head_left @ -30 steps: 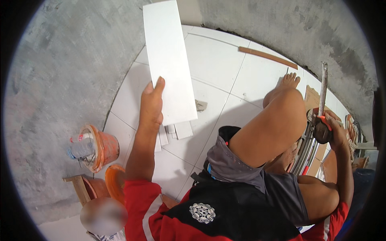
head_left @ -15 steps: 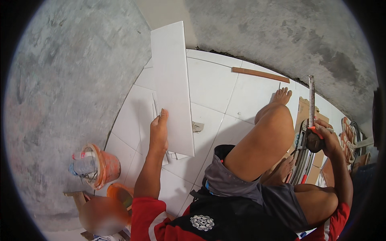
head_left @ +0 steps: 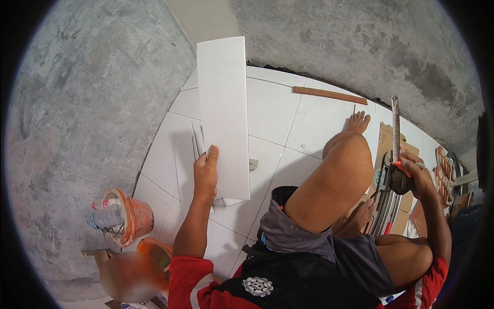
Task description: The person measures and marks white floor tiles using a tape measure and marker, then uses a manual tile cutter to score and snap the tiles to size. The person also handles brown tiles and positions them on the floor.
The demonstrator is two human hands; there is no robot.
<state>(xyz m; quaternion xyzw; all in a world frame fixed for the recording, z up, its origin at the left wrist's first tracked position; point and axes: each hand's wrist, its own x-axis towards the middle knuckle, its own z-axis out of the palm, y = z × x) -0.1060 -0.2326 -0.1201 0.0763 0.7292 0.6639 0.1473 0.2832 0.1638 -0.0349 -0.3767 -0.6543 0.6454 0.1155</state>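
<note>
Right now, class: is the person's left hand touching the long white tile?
Touching. The head view shows the left hand gripping the left edge of the long white tile, thumb lying across its face, no gap between them.

Open tiled floor (head_left: 288, 110) lies beyond the raised knee (head_left: 345, 165). The orange bucket (head_left: 135, 219) blocks the left side; the tile cutter (head_left: 393, 170) blocks the right.

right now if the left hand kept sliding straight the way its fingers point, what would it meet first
The left hand grips the long white rectangular tile by its lower left edge, fingers pointing up the picture. Straight on lies only more white tiled floor, then probably the grey rough concrete wall; depth is unclear.
</note>
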